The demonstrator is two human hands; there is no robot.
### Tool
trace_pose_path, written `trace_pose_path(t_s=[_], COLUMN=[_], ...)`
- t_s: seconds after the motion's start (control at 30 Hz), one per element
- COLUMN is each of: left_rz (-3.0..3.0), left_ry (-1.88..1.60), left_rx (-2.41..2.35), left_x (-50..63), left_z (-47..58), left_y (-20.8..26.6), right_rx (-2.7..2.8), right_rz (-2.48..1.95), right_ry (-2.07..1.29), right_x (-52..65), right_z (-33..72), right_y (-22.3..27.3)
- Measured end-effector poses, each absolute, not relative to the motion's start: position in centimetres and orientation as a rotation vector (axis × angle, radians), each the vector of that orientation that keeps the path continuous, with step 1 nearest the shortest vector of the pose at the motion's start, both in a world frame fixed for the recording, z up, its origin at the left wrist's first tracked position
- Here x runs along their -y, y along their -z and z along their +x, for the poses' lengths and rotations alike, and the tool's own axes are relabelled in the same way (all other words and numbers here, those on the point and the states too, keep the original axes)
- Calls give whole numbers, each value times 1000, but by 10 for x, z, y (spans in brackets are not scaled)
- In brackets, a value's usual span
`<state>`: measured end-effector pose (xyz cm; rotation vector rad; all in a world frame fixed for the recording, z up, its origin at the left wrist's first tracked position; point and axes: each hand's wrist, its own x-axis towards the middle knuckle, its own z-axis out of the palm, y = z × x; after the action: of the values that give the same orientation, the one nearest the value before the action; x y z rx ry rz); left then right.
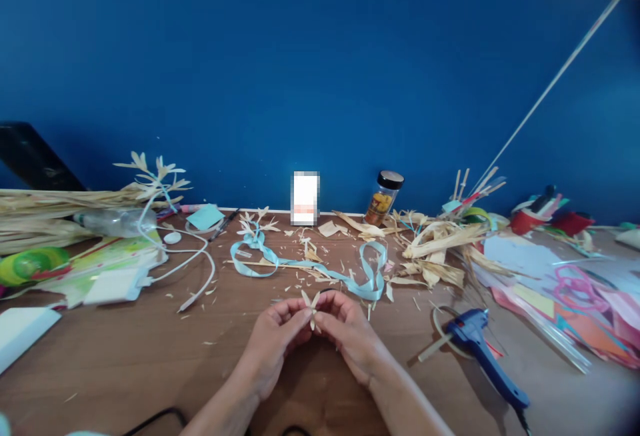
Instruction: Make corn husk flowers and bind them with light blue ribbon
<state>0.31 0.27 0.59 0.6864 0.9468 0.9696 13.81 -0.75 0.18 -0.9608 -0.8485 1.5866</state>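
Note:
A small pale flower with narrow petals, apparently cut from dry husk (pixel 311 301), is pinched between my two hands above the table's front part. My left hand (pixel 276 335) grips its left side with thumb and fingers. From the other side, my right hand (pixel 349 331) closes on it with the thumb against the petals. The fingertips nearly meet, and the flower's underside is hidden. Just beyond the hands lies a curled light-blue ribbon (pixel 314 265), beside a finished-looking husk flower (pixel 257 224) and scattered husk scraps (pixel 311 249).
To the right rests a blue glue gun (pixel 475 339) with its cord. Dry husks (pixel 435 249) and a black-lidded jar (pixel 384 197) stand behind. At left are a white charger (pixel 115 285), its cable, a plastic bottle (pixel 107 221) and green tape (pixel 33 265). A blue partition (pixel 250 76) bounds the table.

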Motion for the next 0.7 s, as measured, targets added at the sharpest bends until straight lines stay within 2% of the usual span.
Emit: trace_pose_path(t_s=[0.7], left_rz=[658], left_ry=[-909], left_rx=[-995], left_x=[-5], left_z=[-3], left_y=[-2], right_rx=[1037], right_rz=[-1035], right_ry=[-1530], right_x=[4], right_z=[145], right_y=[0])
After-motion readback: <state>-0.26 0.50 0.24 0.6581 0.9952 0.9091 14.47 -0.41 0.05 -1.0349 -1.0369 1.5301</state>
